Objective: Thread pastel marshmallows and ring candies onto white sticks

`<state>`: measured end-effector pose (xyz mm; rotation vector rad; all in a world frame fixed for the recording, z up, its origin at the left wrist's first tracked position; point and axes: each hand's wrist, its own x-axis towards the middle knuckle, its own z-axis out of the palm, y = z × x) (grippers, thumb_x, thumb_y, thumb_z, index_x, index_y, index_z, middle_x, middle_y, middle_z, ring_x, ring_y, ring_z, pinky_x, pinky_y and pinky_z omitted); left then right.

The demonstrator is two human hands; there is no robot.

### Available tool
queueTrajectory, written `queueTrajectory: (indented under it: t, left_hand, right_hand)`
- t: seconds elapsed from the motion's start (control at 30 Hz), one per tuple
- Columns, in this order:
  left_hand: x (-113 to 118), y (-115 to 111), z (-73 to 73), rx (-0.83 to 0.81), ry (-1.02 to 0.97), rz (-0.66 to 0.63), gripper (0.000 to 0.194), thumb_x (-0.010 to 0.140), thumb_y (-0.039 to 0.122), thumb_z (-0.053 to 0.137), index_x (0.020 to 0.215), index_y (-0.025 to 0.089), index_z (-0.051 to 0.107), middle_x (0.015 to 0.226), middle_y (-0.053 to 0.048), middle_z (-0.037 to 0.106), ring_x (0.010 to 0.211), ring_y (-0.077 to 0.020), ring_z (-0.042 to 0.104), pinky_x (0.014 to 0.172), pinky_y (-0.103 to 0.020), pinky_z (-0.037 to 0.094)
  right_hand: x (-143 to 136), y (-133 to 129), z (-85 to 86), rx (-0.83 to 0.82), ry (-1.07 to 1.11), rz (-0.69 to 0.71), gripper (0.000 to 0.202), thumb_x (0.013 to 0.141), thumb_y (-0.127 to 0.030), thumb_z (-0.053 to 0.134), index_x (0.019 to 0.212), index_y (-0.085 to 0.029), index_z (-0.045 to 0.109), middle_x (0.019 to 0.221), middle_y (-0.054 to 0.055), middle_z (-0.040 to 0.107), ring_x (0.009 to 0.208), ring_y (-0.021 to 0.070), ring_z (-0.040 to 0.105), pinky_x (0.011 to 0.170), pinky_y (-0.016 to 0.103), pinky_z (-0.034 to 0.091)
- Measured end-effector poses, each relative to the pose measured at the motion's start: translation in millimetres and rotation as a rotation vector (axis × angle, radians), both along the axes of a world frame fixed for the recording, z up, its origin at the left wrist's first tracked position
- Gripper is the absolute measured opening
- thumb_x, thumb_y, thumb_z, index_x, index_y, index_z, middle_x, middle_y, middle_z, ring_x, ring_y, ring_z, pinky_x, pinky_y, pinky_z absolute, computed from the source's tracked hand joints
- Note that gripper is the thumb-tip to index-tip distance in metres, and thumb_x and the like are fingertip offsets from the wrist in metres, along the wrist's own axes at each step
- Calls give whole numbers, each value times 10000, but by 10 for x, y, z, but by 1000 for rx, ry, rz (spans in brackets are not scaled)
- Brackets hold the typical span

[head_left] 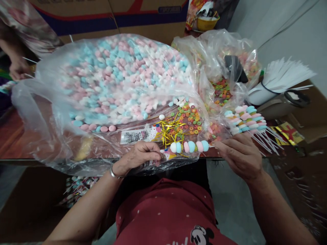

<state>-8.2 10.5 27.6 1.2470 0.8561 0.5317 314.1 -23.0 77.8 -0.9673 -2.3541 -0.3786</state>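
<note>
My left hand and my right hand hold the two ends of a thin stick threaded with several pastel marshmallows, level over the table's near edge. The left fingers pinch one end, the right fingers the other. Just beyond lies a pile of gold twist ties and coloured candy rings on clear plastic. A stack of finished marshmallow skewers rests to the right, above my right hand.
A big clear bag of pink, blue and white marshmallows fills the table. A second bag of coloured rings stands right of it. White sticks in a cup sit far right. Another person's hand works at the far left.
</note>
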Motion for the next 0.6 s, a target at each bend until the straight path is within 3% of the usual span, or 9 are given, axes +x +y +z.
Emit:
queueTrajectory:
  t: [0.27, 0.47, 0.6]
  left_hand:
    - [9, 46, -69, -120, 57, 74, 385, 682, 492, 733, 641, 134, 595, 432, 25, 563, 374, -75, 468, 416, -185, 302]
    - [59, 73, 65, -74, 170, -91, 339, 742, 447, 677, 615, 143, 596, 460, 19, 577, 431, -69, 456, 451, -187, 298]
    - [93, 58, 121, -83, 174, -94, 327, 716, 442, 691, 614, 149, 586, 459, 32, 556, 425, -70, 450, 450, -191, 308]
  right_hand:
    - [99, -89, -65, 53, -89, -13, 288, 897, -126, 576, 1125, -295, 625, 806, -28, 723, 700, 145, 608, 659, 339, 415]
    - [76, -87, -6, 39, -110, 45, 286, 906, -124, 561, 1116, -310, 620, 817, -42, 721, 695, 130, 601, 660, 327, 413]
    - [62, -60, 32, 22, -104, 61, 231, 893, -165, 589, 1086, -285, 622, 810, -28, 715, 696, 138, 584, 656, 328, 405]
